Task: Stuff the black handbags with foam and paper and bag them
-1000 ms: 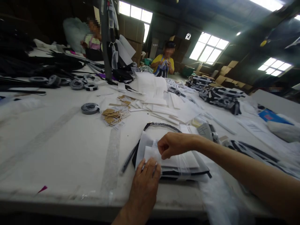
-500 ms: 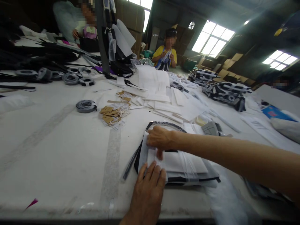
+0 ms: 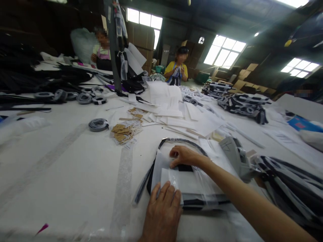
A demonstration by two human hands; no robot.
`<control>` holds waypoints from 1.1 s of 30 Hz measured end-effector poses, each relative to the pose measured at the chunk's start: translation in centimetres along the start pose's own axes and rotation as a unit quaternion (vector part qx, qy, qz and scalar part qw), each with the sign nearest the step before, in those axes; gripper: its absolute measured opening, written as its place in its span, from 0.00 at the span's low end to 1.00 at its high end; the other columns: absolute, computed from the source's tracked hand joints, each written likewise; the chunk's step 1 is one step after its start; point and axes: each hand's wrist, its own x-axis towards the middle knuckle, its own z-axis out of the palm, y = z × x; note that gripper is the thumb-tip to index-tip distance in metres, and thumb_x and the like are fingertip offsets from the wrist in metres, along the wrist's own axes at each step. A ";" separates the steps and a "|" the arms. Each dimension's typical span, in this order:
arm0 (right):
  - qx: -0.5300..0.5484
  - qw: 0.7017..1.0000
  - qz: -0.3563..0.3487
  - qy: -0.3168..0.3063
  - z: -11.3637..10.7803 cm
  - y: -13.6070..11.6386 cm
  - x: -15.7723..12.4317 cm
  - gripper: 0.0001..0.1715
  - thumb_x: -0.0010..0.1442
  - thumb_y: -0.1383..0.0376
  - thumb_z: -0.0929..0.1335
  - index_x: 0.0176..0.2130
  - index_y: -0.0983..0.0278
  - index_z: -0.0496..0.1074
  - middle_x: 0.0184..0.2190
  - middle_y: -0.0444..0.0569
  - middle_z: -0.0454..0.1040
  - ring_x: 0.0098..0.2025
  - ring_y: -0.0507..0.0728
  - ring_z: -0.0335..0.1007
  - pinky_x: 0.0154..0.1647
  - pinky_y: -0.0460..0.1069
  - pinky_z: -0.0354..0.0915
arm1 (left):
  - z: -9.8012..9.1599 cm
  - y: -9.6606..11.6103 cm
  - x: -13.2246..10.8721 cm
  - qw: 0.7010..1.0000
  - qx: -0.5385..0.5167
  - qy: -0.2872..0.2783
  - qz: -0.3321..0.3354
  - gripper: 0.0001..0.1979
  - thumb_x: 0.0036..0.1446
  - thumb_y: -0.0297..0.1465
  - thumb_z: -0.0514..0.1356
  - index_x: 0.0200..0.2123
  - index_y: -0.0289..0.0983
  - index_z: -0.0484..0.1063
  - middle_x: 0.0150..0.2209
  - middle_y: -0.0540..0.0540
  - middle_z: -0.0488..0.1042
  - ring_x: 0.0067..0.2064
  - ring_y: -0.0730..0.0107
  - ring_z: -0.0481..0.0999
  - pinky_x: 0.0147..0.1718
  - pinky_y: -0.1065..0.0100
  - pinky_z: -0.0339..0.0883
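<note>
A flat black bag (image 3: 191, 202) lies in front of me, with white sheets (image 3: 189, 181) over it and a looped black handle or cord along its far side. Glossy clear film or tape crosses the sheets. My left hand (image 3: 163, 211) rests palm down at the near left of the bag, fingers spread on the sheet. Over the middle of the sheets is my right hand (image 3: 185, 156), its fingers bent, with a gap between thumb and forefinger and nothing visible in it. A grey tape dispenser (image 3: 236, 156) stands just right of the bag.
Brown tags (image 3: 123, 132) with strings and a coiled grey strap (image 3: 98, 124) lie left of the bag. Behind are loose white sheets (image 3: 165, 95) and bundled black-and-white pieces (image 3: 242, 104). Dark folded bags (image 3: 290, 181) lie at the right. Two people work across the table.
My right hand has lifted off the sheet's left part and moved right, its fingers parting. My left hand stays pressed on the sheet. The view has tilted, bringing the dark bags at right into sight.
</note>
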 end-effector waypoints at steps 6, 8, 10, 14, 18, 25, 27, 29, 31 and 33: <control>0.074 0.985 -0.045 0.148 1.5 -2.4 -1.4 0.24 0.60 0.53 0.70 0.53 0.59 0.73 0.52 0.52 0.75 0.53 0.61 0.70 0.54 0.55 0.65 | 2.5 -1.5 1.2 0.996 0.020 0.059 0.057 0.13 0.62 0.44 0.57 0.33 0.41 0.71 0.31 0.50 0.74 0.38 0.65 0.75 0.56 0.54 0.62; 0.054 0.981 -0.092 0.162 3.3 -3.3 -1.7 0.28 0.65 0.54 0.66 0.61 0.60 0.66 0.60 0.54 0.68 0.61 0.63 0.63 0.63 0.59 0.59 | 3.3 -1.9 2.1 0.987 0.032 0.143 0.070 0.18 0.66 0.42 0.51 0.26 0.41 0.67 0.24 0.51 0.69 0.29 0.68 0.70 0.57 0.53 0.61; 0.019 0.983 -0.118 0.141 5.4 -3.5 -1.7 0.32 0.66 0.55 0.65 0.65 0.60 0.61 0.64 0.55 0.63 0.66 0.65 0.57 0.67 0.63 0.52 | 2.8 -2.4 3.2 0.977 0.013 0.183 0.106 0.21 0.68 0.40 0.46 0.24 0.42 0.66 0.19 0.53 0.66 0.24 0.70 0.67 0.56 0.56 0.62; -0.001 0.987 -0.113 0.112 8.0 -3.1 -1.3 0.34 0.66 0.56 0.65 0.68 0.58 0.57 0.67 0.55 0.58 0.67 0.66 0.54 0.67 0.65 0.50 | -2.1 -6.0 6.1 0.993 -0.101 -0.003 0.068 0.13 0.67 0.40 0.52 0.34 0.44 0.72 0.30 0.53 0.76 0.34 0.72 0.75 0.42 0.70 0.67; 0.036 0.994 -0.060 0.083 7.3 -3.4 -1.5 0.37 0.66 0.51 0.64 0.69 0.58 0.54 0.68 0.54 0.56 0.66 0.66 0.56 0.65 0.63 0.55 | -6.1 -13.8 9.7 0.959 0.084 -0.128 -0.240 0.08 0.64 0.30 0.54 0.35 0.41 0.73 0.37 0.49 0.77 0.41 0.67 0.75 0.43 0.66 0.64; 0.032 0.998 -0.014 0.055 6.0 -4.7 -1.8 0.38 0.64 0.52 0.64 0.68 0.61 0.55 0.66 0.55 0.60 0.62 0.66 0.61 0.64 0.62 0.57 | -3.2 -21.1 11.6 0.936 0.139 -0.169 -0.276 0.15 0.51 0.36 0.67 0.41 0.37 0.73 0.45 0.40 0.75 0.49 0.53 0.71 0.48 0.58 0.62; 0.029 0.998 -0.003 0.058 6.1 -4.9 -1.9 0.39 0.64 0.53 0.65 0.68 0.62 0.56 0.65 0.56 0.62 0.61 0.67 0.62 0.63 0.62 0.58 | -2.8 -21.0 11.3 0.939 0.132 -0.162 -0.275 0.09 0.55 0.33 0.63 0.40 0.37 0.73 0.45 0.39 0.74 0.50 0.54 0.70 0.50 0.59 0.60; 0.034 0.998 0.008 0.060 6.4 -4.9 -2.1 0.39 0.63 0.53 0.65 0.68 0.63 0.56 0.64 0.58 0.63 0.61 0.68 0.63 0.63 0.63 0.58 | -2.9 -20.9 11.1 0.941 0.113 -0.150 -0.280 0.05 0.59 0.29 0.58 0.37 0.37 0.73 0.44 0.39 0.75 0.49 0.55 0.70 0.49 0.60 0.60; 0.054 0.996 0.006 0.064 6.8 -4.5 -2.5 0.40 0.63 0.52 0.65 0.68 0.64 0.57 0.64 0.58 0.63 0.62 0.68 0.62 0.64 0.62 0.57 | -3.5 -20.9 11.3 0.942 0.085 -0.131 -0.296 0.09 0.61 0.28 0.53 0.33 0.37 0.73 0.40 0.39 0.75 0.46 0.57 0.71 0.45 0.62 0.60; 0.100 0.992 -0.007 0.080 7.2 -3.9 -2.8 0.40 0.63 0.50 0.64 0.68 0.63 0.56 0.65 0.57 0.61 0.64 0.67 0.59 0.65 0.61 0.55 | -4.4 -21.0 11.8 0.941 0.046 -0.108 -0.316 0.11 0.63 0.28 0.50 0.31 0.38 0.72 0.37 0.41 0.75 0.42 0.59 0.72 0.40 0.63 0.60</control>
